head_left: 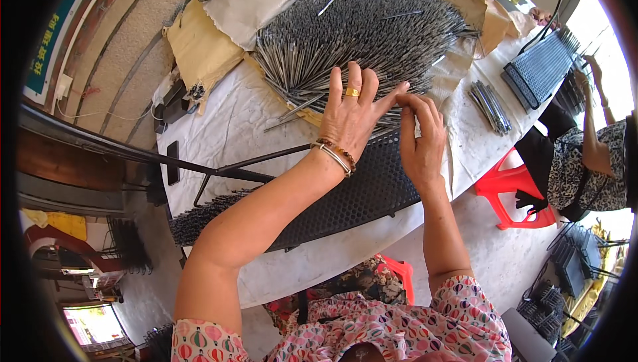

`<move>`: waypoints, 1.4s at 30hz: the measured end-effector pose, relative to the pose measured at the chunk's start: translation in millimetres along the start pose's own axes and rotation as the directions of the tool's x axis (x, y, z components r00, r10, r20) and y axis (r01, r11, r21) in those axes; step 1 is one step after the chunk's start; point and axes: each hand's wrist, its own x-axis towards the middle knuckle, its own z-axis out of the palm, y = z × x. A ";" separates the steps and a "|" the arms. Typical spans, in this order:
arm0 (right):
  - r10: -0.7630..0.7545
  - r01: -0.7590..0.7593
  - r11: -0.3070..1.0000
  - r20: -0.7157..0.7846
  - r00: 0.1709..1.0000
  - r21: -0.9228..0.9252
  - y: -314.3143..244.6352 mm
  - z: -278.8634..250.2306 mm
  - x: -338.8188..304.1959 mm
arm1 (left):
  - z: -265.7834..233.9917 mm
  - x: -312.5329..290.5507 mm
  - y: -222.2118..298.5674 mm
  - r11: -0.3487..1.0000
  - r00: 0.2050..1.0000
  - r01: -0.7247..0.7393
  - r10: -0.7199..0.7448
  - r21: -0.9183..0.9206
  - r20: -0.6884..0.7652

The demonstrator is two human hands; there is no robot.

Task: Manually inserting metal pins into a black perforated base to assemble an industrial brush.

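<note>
My left hand (351, 106), with a ring and bracelets, is over the near edge of a large heap of thin dark metal rods (359, 30). Its fingers are stretched and apart, and its thumb side reaches toward my right hand. Close to that thumb, my right hand (424, 139) has its fingers bent together; anything between their tips is too small to make out. Below both hands lies a black perforated rack (345, 196), a panel full of round holes. Densely packed dark rod ends (206, 219) fill its left end. My left forearm hides part of the panel.
Brown wrapping paper (206, 40) lies around the heap on a white-covered table (199, 139). A phone (173, 163) is at the left edge. On the right are a small rod bundle (490, 106), another perforated rack (541, 70), a red stool (502, 189) and another person (591, 163).
</note>
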 end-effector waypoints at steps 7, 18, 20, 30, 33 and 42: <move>0.059 -0.069 0.989 0.079 0.995 0.128 -4.3 -3.5 -4.8 | 0.4 -0.1 4.2 0.986 0.997 0.062 -0.068 -0.156 -0.035; -0.130 0.134 0.978 0.036 0.991 -0.157 -1.0 -7.0 -2.7 | 3.4 0.6 5.5 0.986 0.996 0.061 -0.071 -0.157 -0.060; -0.130 0.137 0.981 0.059 0.990 -0.138 -1.8 -6.6 -9.4 | 4.8 1.8 3.3 0.979 0.995 0.072 -0.082 -0.190 -0.048; -0.114 0.170 0.932 0.189 0.975 -0.319 6.1 -12.3 15.5 | 15.4 6.3 3.0 0.992 0.998 0.059 -0.062 -0.116 -0.023; -0.202 0.242 0.934 0.171 0.964 -0.261 11.0 -5.8 18.0 | 15.4 5.9 -10.6 0.983 0.997 0.019 -0.034 -0.185 -0.076; -0.215 0.463 0.828 0.584 0.783 -0.317 58.1 49.7 44.7 | 19.9 0.8 -47.5 0.908 0.942 0.328 -0.336 -0.261 0.014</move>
